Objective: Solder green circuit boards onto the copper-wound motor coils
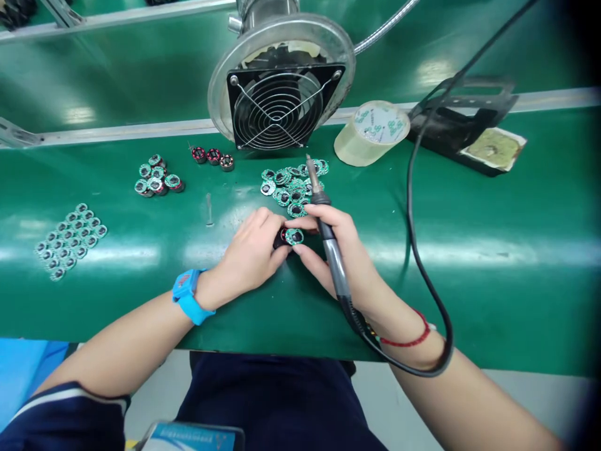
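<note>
My left hand [253, 247] is closed around a small dark cylindrical part with a red wound coil [282, 235], mostly hidden by the fingers. Beside it, a round green circuit board [294, 237] lies at the fingertips of both hands. My right hand [350, 254] grips a soldering iron [332, 254] with its tip pointing away, up over a pile of round circuit boards [282, 178]. The thumb and a finger of that hand reach to the green board's edge. Whether board and coil are joined cannot be made out.
A fume fan [277, 109] hangs at the back. Beside it stand a tape roll [366, 138] and an iron stand with sponge [493, 150]. The iron's cable [410, 207] loops right. Leftward are bare coils [213, 156], coils with boards [157, 178] and a board panel [70, 241].
</note>
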Motion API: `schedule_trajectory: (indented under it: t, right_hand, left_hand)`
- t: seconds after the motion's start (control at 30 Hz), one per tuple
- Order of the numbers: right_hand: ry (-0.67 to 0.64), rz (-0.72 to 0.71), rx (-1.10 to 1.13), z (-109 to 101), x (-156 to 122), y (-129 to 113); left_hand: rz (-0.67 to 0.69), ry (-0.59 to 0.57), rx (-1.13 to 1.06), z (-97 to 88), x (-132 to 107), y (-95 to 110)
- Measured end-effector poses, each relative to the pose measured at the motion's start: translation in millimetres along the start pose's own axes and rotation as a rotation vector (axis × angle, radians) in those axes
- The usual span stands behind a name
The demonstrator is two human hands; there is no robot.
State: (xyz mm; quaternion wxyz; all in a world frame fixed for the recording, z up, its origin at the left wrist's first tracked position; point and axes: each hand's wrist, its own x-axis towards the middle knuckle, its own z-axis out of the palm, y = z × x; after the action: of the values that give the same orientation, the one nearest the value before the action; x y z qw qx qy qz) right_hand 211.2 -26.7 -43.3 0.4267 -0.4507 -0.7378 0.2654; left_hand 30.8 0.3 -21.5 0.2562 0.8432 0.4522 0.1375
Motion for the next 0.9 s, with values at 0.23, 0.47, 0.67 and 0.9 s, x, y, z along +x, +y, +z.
schedule_trajectory:
  t: [0.23,0.47,0.67,0.9]
  right_hand:
    - [-0.07,0.042,-0.065,0.3,0.2,4.6]
    - [-0.082,0.049,-0.087,-0.8,-0.6,2.5]
    - [0.072,0.006,-0.129,1.4,0.2,-5.3]
    - [0.094,0.01,-0.189,11.5,4.1,-11.1]
  left_hand:
    - [-0.005,-0.02,-0.262,-11.1,3.4,-14.1]
    - [0.029,-0.003,-0.39,-12.5,10.1,-14.9]
    - [-0.005,0.013,-0.451,-11.8,14.2,-12.0]
    - [-0.008,0.03,-0.459,-8.4,15.9,-8.2]
